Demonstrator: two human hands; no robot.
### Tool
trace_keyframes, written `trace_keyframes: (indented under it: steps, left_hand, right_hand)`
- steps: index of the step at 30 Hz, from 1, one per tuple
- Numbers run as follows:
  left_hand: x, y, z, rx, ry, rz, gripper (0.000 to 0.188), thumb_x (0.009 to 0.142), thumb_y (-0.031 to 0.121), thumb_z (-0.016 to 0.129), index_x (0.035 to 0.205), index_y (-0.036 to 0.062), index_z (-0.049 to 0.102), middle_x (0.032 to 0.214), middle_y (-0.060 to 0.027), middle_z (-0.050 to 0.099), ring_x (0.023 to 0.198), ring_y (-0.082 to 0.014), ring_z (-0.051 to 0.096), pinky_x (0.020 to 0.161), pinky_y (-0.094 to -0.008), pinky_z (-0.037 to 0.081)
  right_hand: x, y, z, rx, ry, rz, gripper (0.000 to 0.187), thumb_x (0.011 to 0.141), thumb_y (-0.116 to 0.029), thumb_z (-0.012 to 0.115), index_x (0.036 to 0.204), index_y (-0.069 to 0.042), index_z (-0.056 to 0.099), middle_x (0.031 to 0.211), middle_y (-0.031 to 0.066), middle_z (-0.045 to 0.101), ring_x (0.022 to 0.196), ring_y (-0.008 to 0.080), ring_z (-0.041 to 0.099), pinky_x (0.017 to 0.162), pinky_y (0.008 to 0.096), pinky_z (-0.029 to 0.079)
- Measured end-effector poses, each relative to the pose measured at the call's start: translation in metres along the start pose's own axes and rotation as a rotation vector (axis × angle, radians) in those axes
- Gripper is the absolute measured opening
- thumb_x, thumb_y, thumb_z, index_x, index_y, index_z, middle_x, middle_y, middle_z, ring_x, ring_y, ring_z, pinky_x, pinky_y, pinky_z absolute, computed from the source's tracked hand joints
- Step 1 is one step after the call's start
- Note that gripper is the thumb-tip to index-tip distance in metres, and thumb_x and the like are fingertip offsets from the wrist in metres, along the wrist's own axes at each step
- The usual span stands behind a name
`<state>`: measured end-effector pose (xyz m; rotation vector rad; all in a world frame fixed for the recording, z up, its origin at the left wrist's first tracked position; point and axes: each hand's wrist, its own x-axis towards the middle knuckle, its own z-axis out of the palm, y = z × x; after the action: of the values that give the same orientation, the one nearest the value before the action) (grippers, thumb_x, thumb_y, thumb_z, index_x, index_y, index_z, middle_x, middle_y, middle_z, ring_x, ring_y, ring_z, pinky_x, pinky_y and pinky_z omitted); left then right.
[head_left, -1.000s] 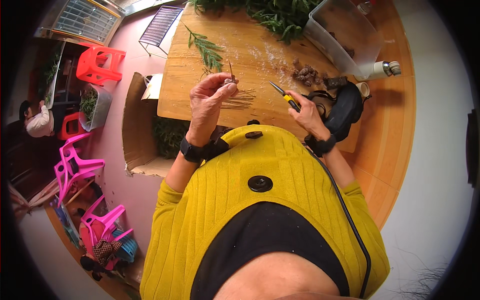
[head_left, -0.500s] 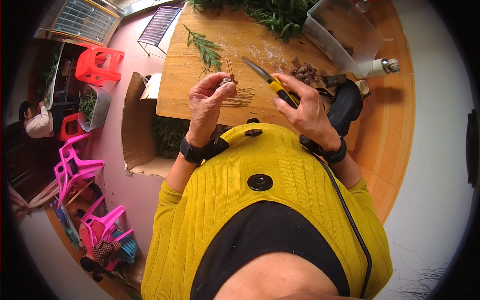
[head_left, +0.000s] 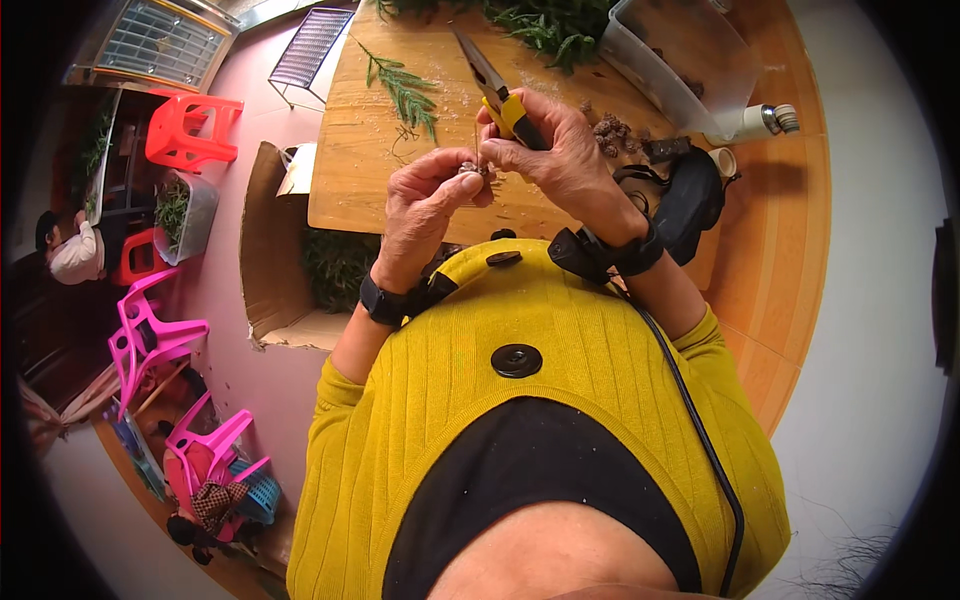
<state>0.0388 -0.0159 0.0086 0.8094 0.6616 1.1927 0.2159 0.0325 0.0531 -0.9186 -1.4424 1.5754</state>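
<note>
Over the wooden table (head_left: 345, 185), the fingertips of my left hand (head_left: 420, 205) pinch a small brown pine cone (head_left: 475, 171). A thin wire stands up from the cone. My right hand (head_left: 575, 165) is wrapped round the yellow-and-black handles of a pair of pliers (head_left: 512, 112), whose metal jaws point away to the upper left. Its thumb and forefinger come together at the wire, just above the cone and close to my left fingers. The loose wires on the table are mostly hidden behind my hands.
More pine cones (head_left: 612, 136) lie to the right, near a clear plastic bin (head_left: 655, 65), a white bottle (head_left: 755, 123) and a black bag (head_left: 690, 205). A green sprig (head_left: 405, 92) and heaped greenery (head_left: 555, 30) lie farther back. A cardboard box (head_left: 268, 245) stands left; people sit beyond stools.
My right hand has moved left and in, bringing its fingertips to the wire by my left hand. The pliers have shifted up and left. My left hand still pinches the cone, slightly to the right.
</note>
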Motion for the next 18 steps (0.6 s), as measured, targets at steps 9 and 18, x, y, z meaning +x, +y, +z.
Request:
trace_keyframes:
  steps: [9,18]
  left_hand:
    - [0.002,0.001,0.004,-0.045,0.104,0.037,0.017,0.088,0.005,0.065,0.104,-0.0015,0.063,0.091,-0.0074,0.067,0.077,-0.0133,0.065,0.073,-0.0256,0.053]
    - [0.002,-0.002,0.003,0.067,0.125,0.025,0.017,0.086,0.003,0.066,0.103,-0.0017,0.063,0.089,-0.0063,0.067,0.075,-0.0127,0.065,0.071,-0.0255,0.054]
  right_hand:
    - [-0.005,-0.009,0.009,-0.149,0.144,-0.028,0.024,0.086,-0.006,0.068,0.107,-0.001,0.059,0.086,-0.0007,0.062,0.081,0.0048,0.058,0.074,0.0198,0.049]
    - [0.0,-0.013,0.006,-0.21,0.046,-0.052,0.025,0.087,-0.004,0.067,0.11,-0.001,0.058,0.089,0.0009,0.063,0.084,0.0048,0.059,0.077,0.0196,0.049]
